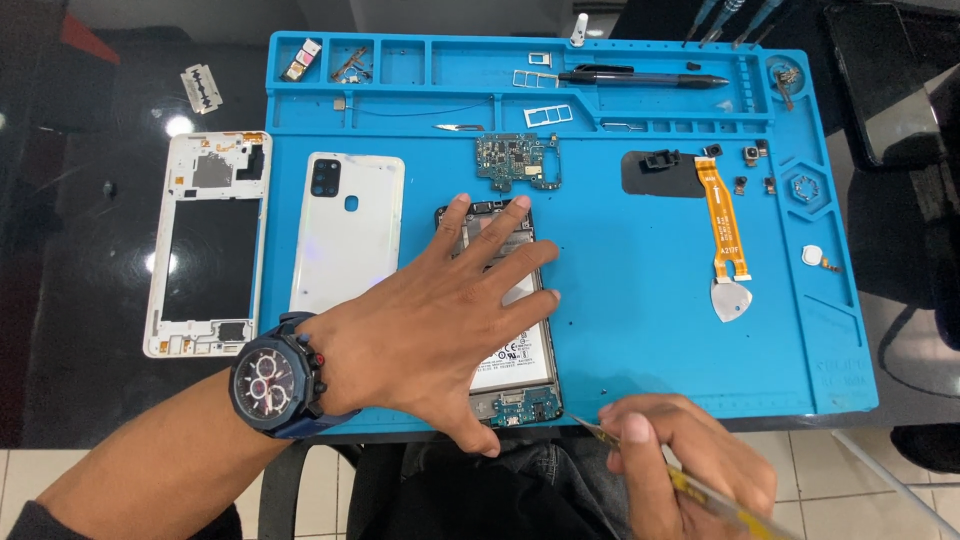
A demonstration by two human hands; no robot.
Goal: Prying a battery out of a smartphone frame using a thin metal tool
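Observation:
My left hand (440, 315) lies flat, fingers spread, on an opened phone body (515, 385) with its white battery showing, on the blue work mat (640, 270). A dark wristwatch (272, 378) sits on that wrist. My right hand (680, 465), at the mat's front edge, pinches thin yellow-handled tweezers (590, 428) whose tip points at the phone's lower right corner, near the small bottom board (520, 408).
A white back cover (348, 232) lies left of the phone, a white mid-frame (208, 245) off the mat. A green circuit board (518, 162), orange flex cable (722, 215), pick (732, 300), pen-like tool (640, 78) and razor blade (202, 87) lie around.

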